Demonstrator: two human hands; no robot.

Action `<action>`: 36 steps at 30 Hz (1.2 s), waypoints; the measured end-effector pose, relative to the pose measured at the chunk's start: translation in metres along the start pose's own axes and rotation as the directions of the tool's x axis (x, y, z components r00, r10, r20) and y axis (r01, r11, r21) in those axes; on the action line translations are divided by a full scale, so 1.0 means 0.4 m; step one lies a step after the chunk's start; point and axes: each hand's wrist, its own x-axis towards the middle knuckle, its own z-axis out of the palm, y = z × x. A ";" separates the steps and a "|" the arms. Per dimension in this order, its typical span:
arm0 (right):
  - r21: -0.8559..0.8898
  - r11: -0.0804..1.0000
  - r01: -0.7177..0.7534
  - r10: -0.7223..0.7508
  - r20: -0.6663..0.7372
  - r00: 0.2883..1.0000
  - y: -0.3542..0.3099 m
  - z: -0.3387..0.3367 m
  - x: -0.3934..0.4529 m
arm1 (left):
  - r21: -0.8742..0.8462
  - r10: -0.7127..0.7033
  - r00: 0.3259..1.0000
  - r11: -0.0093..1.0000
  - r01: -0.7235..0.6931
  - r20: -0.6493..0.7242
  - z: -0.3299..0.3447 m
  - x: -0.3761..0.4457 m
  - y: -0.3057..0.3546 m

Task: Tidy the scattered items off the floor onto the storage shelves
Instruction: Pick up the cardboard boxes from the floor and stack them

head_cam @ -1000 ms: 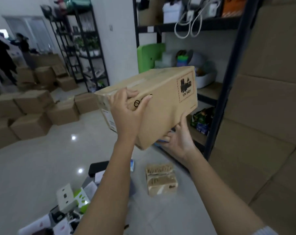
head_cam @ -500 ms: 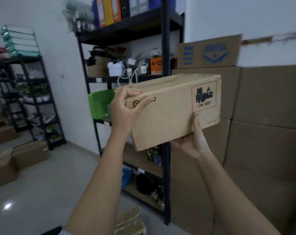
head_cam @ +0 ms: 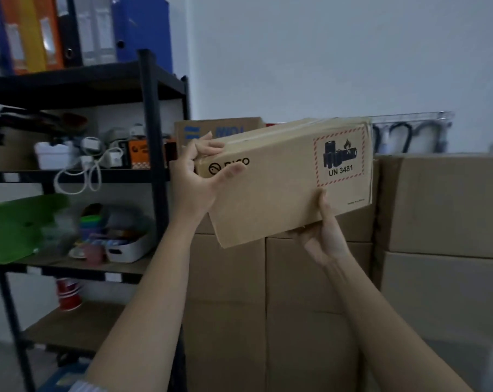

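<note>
The left hand's thumb (head_cam: 231, 172) is covering part of the logo on the cardboard box (head_cam: 282, 188). The right hand's fingers are lying hidden under the box. The binders (head_cam: 78, 29) on the left are running off the top edge, blurred.

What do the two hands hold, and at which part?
A cardboard box: left hand grips its upper left corner, right hand supports the bottom edge.
</note>
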 end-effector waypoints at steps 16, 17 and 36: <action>-0.007 0.978 0.210 -0.207 -0.182 0.961 -0.184 -0.193 0.205 | -0.011 0.213 0.975 0.977 -0.212 0.065 0.394 0.210 -0.159; 0.002 0.976 0.219 -0.215 -0.181 0.960 -0.189 -0.196 0.231 | -0.012 0.239 0.969 0.971 -0.239 0.063 0.409 0.236 -0.171; -0.260 0.955 0.139 -0.204 -0.242 0.949 -0.139 -0.267 0.675 | 0.006 0.346 0.934 0.937 -0.348 0.090 0.561 0.575 -0.591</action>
